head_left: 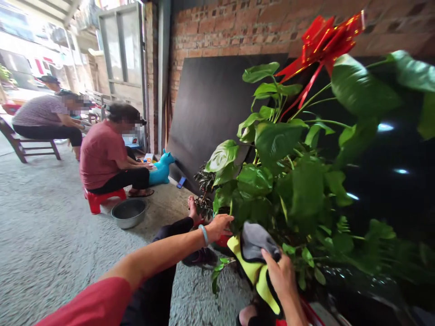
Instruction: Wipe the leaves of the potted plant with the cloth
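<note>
My right hand (282,274) grips a cleaning cloth (256,244), grey on one face and yellow on the other with black edging; part of it hangs down below the fingers. Low on the left side of a large potted plant (280,140), my left hand (220,227) has its fingers drawn together among the lower leaves. What they hold there, a stem or a leaf edge, I cannot make out. A pale bangle (204,235) circles that wrist. Just under the hand shows part of a red pot (222,242), mostly hidden by leaves.
A red bow (326,43) tops the plant. Dark boards (210,104) lean on the brick wall. To the left, a person (103,154) sits on a red stool (102,201) near a metal basin (129,213) and a blue animal figure (161,170). Another person (44,115) sits farther back.
</note>
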A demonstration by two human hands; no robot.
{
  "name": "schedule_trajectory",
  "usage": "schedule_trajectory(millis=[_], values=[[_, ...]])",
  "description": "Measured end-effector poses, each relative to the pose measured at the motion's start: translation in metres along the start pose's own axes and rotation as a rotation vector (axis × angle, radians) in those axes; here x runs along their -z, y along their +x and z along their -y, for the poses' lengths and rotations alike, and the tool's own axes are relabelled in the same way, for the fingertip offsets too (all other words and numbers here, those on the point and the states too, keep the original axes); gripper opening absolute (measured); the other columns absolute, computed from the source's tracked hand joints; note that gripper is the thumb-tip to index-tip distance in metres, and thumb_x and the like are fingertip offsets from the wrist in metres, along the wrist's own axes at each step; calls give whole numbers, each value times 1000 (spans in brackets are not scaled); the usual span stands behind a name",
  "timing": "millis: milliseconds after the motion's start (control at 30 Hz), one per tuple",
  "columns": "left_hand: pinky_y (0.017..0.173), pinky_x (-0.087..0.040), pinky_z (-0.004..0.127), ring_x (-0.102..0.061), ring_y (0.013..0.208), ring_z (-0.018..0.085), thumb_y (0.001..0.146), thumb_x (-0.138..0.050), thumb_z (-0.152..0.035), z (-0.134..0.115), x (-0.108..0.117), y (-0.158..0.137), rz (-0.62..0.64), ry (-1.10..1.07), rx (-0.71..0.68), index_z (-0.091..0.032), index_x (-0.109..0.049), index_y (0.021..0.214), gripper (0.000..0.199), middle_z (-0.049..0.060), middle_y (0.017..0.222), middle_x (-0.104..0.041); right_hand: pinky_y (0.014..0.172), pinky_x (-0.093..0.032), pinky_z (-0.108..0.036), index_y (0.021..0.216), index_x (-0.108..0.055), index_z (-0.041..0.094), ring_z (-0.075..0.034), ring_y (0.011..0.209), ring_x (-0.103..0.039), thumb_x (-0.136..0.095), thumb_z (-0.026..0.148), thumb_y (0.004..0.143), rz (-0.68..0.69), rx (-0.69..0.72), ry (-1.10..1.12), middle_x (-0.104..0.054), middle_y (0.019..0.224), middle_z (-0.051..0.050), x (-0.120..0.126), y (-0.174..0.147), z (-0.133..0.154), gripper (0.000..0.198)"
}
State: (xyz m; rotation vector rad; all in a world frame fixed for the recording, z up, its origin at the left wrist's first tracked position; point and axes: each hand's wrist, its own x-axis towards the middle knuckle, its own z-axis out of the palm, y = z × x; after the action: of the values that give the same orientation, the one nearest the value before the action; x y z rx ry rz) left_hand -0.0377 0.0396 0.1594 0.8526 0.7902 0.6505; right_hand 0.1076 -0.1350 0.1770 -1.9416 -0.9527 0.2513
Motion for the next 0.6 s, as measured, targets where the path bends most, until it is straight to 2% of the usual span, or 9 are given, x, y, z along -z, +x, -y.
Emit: schedule_trajectory(millis=[67, 167, 233, 300, 367, 433, 533, 600], values=[[60, -47, 24, -54, 56, 10, 77, -71, -26, -7, 10, 3, -41, 15, -9, -17, -54, 78, 19, -3, 63, -57, 89, -48, -51, 99, -67, 12, -41, 98, -64, -51, 70, 62, -174, -75, -7, -70, 94, -23, 17, 8, -12, 71], [59, -46, 24, -56, 56, 11, 79, -70, -26, -10, 13, 4, -37, -2, -32, -16, -55, 77, 18, -3, 63, -59, 93, -44, -52, 130, -53, 8, -42, 112, -58, -48, 66, 70, -427, -116, -39, -64, 116, -27, 38, 34, -8, 83], [60, -46, 25, -57, 55, 12, 79, -70, -24, -6, 10, 1, -2, -36, -24, -16, -55, 77, 17, -2, 63, -60, 93, -43, -52, 139, -45, 8, -42, 114, -57, -49, 60, 75, -477, -140, -60, -62, 120, -27, 34, 52, -1, 83], [63, -48, 26, -60, 57, 13, 80, -68, -24, -3, 6, -6, 45, -80, 27, -15, -57, 78, 14, 0, 65, -63, 89, -45, -51, 133, -53, 11, -40, 106, -61, -53, 55, 73, -394, -164, -56, -66, 109, -24, 17, 61, -1, 74], [69, -50, 28, -63, 62, 14, 84, -65, -25, -4, 2, -14, 145, -159, 97, -15, -60, 82, 11, 2, 69, -67, 84, -48, -49, 112, -65, 16, -38, 95, -64, -59, 52, 66, -246, -168, -23, -69, 92, -19, -8, 55, -10, 59], [76, -52, 30, -66, 68, 15, 86, -62, -26, -11, -5, -22, 298, -246, 138, -14, -63, 85, 12, 4, 73, -69, 80, -50, -45, 89, -68, 21, -36, 87, -66, -60, 52, 59, -100, -151, 27, -70, 81, -15, -32, 38, -22, 44], [81, -53, 33, -66, 72, 16, 81, -69, -31, -26, -27, -33, 531, -299, 90, -16, -65, 88, 17, 3, 76, -70, 79, -52, -43, 76, -66, 23, -35, 86, -68, -58, 56, 56, 44, -113, 105, -71, 80, -14, -57, 7, -34, 40], [78, -53, 34, -67, 72, 17, 76, -74, -33, -36, -45, -39, 668, -157, 11, -17, -65, 86, 21, 2, 76, -69, 84, -52, -45, 80, -67, 22, -36, 93, -67, -57, 60, 55, 75, -90, 139, -72, 87, -16, -60, -3, -32, 47]])
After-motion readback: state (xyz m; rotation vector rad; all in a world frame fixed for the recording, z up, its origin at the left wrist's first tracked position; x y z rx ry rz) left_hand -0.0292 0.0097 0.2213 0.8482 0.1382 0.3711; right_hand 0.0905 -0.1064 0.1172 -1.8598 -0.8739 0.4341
